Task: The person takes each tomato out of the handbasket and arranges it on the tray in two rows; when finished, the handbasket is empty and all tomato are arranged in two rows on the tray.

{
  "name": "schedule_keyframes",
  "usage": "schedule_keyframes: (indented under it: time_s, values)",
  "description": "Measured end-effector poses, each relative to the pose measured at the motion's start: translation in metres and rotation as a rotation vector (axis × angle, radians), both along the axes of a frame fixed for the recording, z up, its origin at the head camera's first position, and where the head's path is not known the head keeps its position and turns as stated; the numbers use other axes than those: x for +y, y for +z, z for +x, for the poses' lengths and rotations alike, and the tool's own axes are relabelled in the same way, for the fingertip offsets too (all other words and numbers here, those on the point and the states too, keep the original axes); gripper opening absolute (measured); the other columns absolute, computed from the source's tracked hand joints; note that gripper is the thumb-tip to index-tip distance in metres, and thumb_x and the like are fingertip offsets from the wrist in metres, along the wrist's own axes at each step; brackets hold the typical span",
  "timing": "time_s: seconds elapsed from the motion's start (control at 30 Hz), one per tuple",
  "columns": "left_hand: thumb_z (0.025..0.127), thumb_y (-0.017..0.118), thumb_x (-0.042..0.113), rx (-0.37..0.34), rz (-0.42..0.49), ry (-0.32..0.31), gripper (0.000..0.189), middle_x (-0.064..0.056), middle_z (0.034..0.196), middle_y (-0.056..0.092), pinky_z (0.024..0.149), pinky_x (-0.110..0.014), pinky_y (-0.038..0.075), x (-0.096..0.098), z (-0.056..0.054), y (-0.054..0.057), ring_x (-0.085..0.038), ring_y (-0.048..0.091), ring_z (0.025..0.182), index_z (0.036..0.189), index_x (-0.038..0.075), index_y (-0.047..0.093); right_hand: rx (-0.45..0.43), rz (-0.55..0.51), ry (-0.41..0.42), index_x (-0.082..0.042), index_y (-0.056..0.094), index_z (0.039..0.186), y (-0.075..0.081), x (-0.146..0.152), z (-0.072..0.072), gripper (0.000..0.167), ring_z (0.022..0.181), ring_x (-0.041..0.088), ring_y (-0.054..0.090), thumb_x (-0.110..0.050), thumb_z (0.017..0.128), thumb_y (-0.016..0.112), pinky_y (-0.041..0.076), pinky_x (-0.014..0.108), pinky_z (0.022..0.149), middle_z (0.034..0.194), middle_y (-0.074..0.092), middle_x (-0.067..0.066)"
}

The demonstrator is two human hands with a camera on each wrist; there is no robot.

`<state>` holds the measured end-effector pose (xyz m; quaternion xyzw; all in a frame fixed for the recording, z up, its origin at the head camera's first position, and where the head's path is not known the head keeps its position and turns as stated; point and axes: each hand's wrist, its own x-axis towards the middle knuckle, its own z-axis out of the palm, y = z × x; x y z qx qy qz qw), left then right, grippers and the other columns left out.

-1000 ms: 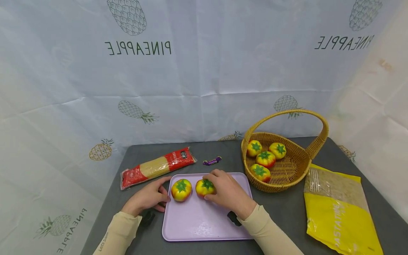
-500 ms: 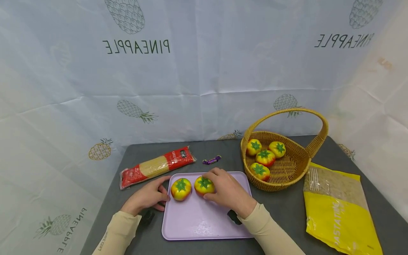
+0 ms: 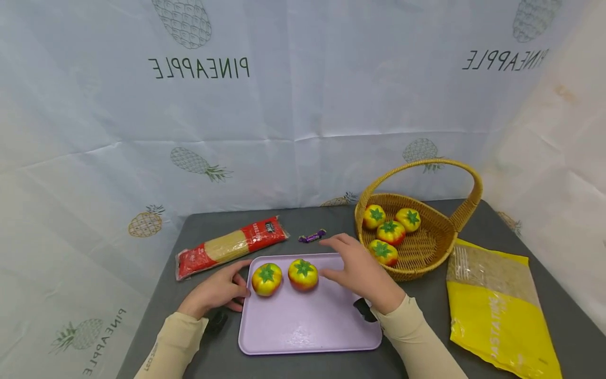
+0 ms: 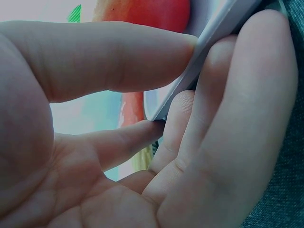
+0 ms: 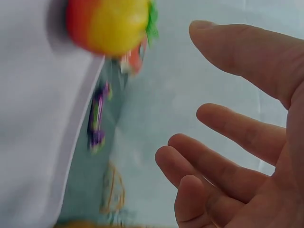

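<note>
A lilac tray (image 3: 307,323) lies on the dark table. Two yellow-and-red tomato-like fruits with green star-shaped tops stand upright near its far edge, a left fruit (image 3: 266,279) and a right fruit (image 3: 303,275). My left hand (image 3: 218,290) grips the tray's left rim; in the left wrist view its thumb (image 4: 142,61) presses on top while the other fingers curl beneath. Just right of the right fruit, my right hand (image 3: 362,271) is spread over the tray's far right corner, holding nothing. The right wrist view shows a gap between the thumb (image 5: 247,52) and that fruit.
Behind the tray are a red packet of noodles (image 3: 232,246) and a purple wrapped candy (image 3: 312,236). A wicker basket (image 3: 428,252) with several similar fruits stands at the right, its tall handle arching over. A yellow PASTATIME bag (image 3: 497,316) lies beyond it, at the table's right.
My right hand has let go of the right fruit, which stays on the tray beside the left one, and has drawn back to the right. The left hand keeps its grip on the rim.
</note>
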<state>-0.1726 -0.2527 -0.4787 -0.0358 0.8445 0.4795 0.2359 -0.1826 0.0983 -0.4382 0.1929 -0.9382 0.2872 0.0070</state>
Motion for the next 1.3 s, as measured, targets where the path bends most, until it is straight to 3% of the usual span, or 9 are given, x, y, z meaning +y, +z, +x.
schedule_keyframes:
  time_s: [0.37, 0.6, 0.83, 1.07, 1.3]
  values:
    - [0.091, 0.075, 0.005, -0.008, 0.03, -0.038, 0.085, -0.016, 0.099, 0.06, 0.067, -0.041, 0.069, -0.003, -0.002, -0.002, -0.026, 0.069, 0.077, 0.166, 0.007, 0.037, 0.065, 0.007, -0.129, -0.01, 0.068, 0.144, 0.002, 0.08, -0.007, 0.061, 0.124, 0.037, 0.068, -0.033, 0.091, 0.088, 0.061, 0.059, 0.104, 0.141, 0.069, 0.015]
    - [0.092, 0.074, 0.005, 0.0, 0.026, -0.036, 0.083, -0.016, 0.099, 0.059, 0.069, -0.042, 0.069, -0.003, -0.002, -0.001, -0.026, 0.07, 0.076, 0.166, 0.006, 0.036, 0.012, -0.047, -0.178, -0.006, 0.067, 0.144, 0.003, 0.113, -0.012, 0.061, 0.12, 0.039, 0.07, -0.035, 0.093, 0.085, 0.058, 0.063, 0.104, 0.142, 0.069, 0.02]
    - [0.092, 0.074, 0.005, -0.007, 0.029, -0.038, 0.083, -0.016, 0.099, 0.06, 0.069, -0.043, 0.069, -0.001, -0.003, -0.002, -0.026, 0.07, 0.077, 0.166, 0.005, 0.037, -0.049, -0.054, -0.201, -0.006, 0.067, 0.143, -0.002, 0.126, -0.015, 0.063, 0.118, 0.037, 0.07, -0.037, 0.092, 0.086, 0.058, 0.062, 0.103, 0.131, 0.073, 0.018]
    - [0.091, 0.074, 0.004, -0.008, 0.038, -0.041, 0.084, -0.016, 0.099, 0.06, 0.069, -0.043, 0.069, -0.001, -0.003, -0.002, -0.026, 0.069, 0.078, 0.166, 0.005, 0.037, -0.1, -0.033, -0.213, -0.005, 0.067, 0.144, -0.006, 0.129, -0.019, 0.067, 0.119, 0.038, 0.07, -0.04, 0.09, 0.087, 0.059, 0.06, 0.103, 0.13, 0.075, 0.017]
    - [0.092, 0.073, 0.004, -0.016, 0.026, -0.038, 0.083, -0.016, 0.1, 0.06, 0.07, -0.043, 0.069, -0.001, -0.003, -0.002, -0.026, 0.068, 0.079, 0.166, 0.006, 0.037, -0.1, -0.014, -0.198, -0.005, 0.069, 0.14, -0.012, 0.129, -0.023, 0.063, 0.113, 0.034, 0.072, -0.037, 0.089, 0.089, 0.061, 0.057, 0.1, 0.128, 0.074, 0.016]
